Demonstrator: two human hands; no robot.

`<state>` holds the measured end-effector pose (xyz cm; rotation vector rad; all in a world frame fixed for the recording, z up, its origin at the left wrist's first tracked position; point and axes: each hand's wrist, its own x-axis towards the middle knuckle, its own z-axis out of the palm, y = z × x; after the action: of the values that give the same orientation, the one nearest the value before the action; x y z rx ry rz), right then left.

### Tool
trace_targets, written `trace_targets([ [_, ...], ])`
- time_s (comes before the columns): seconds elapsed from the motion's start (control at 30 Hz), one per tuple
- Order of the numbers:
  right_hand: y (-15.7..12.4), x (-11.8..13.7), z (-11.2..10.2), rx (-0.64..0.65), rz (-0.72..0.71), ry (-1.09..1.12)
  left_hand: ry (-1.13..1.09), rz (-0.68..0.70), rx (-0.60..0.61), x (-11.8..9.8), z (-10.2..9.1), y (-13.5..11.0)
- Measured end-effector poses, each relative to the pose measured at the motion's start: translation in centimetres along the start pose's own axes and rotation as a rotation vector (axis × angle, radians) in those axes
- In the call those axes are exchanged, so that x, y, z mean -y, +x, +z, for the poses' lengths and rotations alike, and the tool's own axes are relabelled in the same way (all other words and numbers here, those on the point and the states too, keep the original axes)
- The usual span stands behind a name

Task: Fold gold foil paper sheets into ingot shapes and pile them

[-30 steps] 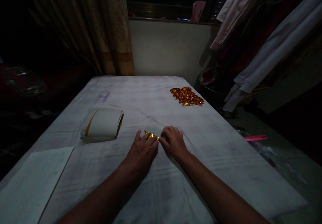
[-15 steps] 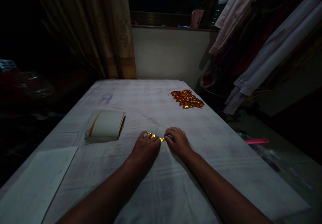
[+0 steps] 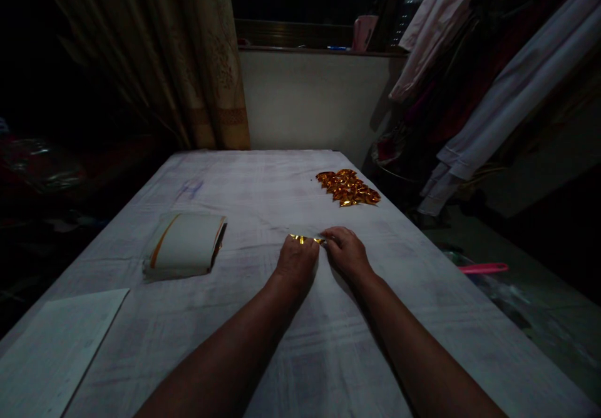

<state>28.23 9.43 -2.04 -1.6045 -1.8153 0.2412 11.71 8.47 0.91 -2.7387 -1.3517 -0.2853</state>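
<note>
A shiny strip of gold foil paper (image 3: 303,239) lies low over the cloth at the middle of the table, partly covered by my fingers. My left hand (image 3: 297,260) is closed on it, thumb and fingers along its near edge. At the strip's right end, my right hand (image 3: 348,252) is curled with thumb and forefinger pinching the foil. Further back on the right sits a pile of folded gold foil pieces (image 3: 348,186).
A checked cloth (image 3: 253,318) covers the table. To the left are a thick folded white bundle (image 3: 190,243) with an orange stripe and a white sheet (image 3: 61,343). Clothes (image 3: 493,111) hang at the right; a pink handle (image 3: 483,268) shows below the table edge.
Both hands have shifted slightly right and away from me with the foil. The strip now looks straighter along its far edge. The view has moved a little too.
</note>
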Motion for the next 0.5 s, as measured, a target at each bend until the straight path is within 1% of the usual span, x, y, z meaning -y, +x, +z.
trace_targets([
  [0.1, -0.1, 0.3, 0.6, 0.059, -0.038, -0.047, -0.006, -0.019, -0.008, -0.1, 0.1, -0.7],
  [0.23, -0.6, 0.4, 1.0, 0.057, -0.054, -0.091, -0.025, -0.021, -0.032, 0.1, 0.2, -2.2],
  [0.33, -0.7, 0.7, 1.0, 0.054, -0.036, -0.090, -0.052, -0.020, -0.045, 0.4, 0.3, -2.6],
  [0.5, -0.4, 1.3, 0.8, 0.070, 0.015, -0.115, -0.091, -0.041, -0.049, 0.8, 0.4, -2.6],
])
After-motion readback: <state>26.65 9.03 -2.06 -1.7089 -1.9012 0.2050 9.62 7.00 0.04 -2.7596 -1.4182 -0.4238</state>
